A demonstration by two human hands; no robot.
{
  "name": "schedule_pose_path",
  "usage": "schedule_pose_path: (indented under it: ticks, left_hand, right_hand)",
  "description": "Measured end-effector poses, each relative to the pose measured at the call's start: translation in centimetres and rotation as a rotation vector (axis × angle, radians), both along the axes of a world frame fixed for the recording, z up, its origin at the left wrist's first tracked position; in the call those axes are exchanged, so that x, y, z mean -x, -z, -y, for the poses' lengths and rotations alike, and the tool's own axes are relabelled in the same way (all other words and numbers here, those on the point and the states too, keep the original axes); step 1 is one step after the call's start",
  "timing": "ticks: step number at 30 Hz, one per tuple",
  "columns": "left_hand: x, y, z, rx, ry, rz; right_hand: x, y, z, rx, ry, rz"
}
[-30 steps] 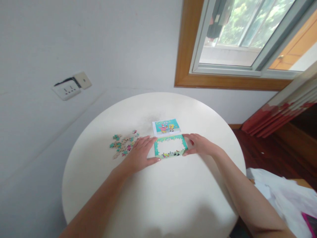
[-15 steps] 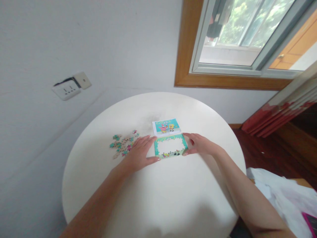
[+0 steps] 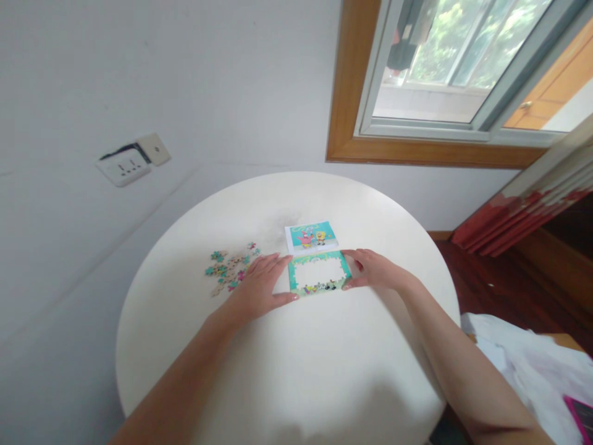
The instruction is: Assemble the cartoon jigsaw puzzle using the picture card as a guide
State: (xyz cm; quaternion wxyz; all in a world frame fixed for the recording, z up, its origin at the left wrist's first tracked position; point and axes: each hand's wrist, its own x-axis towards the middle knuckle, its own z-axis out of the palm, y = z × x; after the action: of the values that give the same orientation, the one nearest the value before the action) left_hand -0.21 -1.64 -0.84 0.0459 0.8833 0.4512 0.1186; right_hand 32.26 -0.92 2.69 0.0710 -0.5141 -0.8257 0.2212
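A jigsaw puzzle frame (image 3: 295, 277) lies flat on the table, with a teal and green border and a blank white middle. My left hand (image 3: 264, 285) holds its left side, fingers at the upper left corner and thumb at the lower left. On the opposite side, my right hand (image 3: 373, 270) grips the two right corners between curved fingers and thumb. Just beyond the frame lies a picture card (image 3: 312, 237) with a pink and a yellow cartoon figure. Loose puzzle pieces (image 3: 227, 269) are heaped left of my left hand, which partly hides them.
The round white table (image 3: 296, 358) stands near a pale wall with a socket plate (image 3: 124, 165). A wood-framed window (image 3: 445, 151) and a red and white curtain (image 3: 519, 210) are at the right. White cloth or plastic (image 3: 523, 364) lies beside the table at lower right.
Almost nothing differs. Both hands stay at the sides of the puzzle frame, and the card and pieces lie where they were.
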Motion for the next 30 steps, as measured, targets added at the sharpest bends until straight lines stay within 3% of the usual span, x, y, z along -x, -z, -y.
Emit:
schedule_pose_path:
  ticks: [24,28,30]
  left_hand:
    - [0.0,0.1,0.0,-0.010,0.002,0.012]
    - [1.2,-0.6,-0.6,-0.097,-0.026,0.044]
    - [2.6,-1.4,-1.1,-0.152,-0.101,0.047]
  right_hand:
    - [-0.3,0.4,0.0,-0.020,-0.002,-0.011]
    - [-0.2,0.7,-0.1,-0.005,0.057,-0.050]
    - [-0.1,0.8,-0.1,-0.009,0.084,-0.081]
